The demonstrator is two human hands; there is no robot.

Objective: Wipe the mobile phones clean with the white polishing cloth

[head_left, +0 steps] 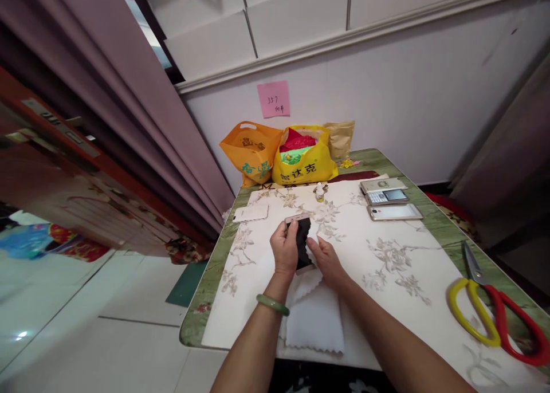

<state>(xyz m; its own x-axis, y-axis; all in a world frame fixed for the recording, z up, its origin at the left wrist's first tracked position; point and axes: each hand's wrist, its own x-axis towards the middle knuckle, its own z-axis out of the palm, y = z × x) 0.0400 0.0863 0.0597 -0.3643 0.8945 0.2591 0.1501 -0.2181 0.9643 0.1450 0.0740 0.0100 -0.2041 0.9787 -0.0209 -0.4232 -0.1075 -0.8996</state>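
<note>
My left hand [285,250] is wrapped around a smartphone [296,217], its thumb pressed on the front. Across the phone lies a black cloth [303,232] with a zigzag edge, covering most of the screen. My right hand [327,261] is closed at the right side of the phone, its fingers pinching the black cloth; the fingertips are partly hidden. Below both hands a pale cloth [315,321] with scalloped edges lies folded on the table. A small clear bottle [319,192] stands beyond the phone.
A white phone [251,212] lies at left; several phones, including a keypad phone [387,196], lie at right. Large scissors [483,301] rest near the right edge. An orange bag [253,155], a yellow bag [305,166] and a brown pouch [340,140] stand at the back.
</note>
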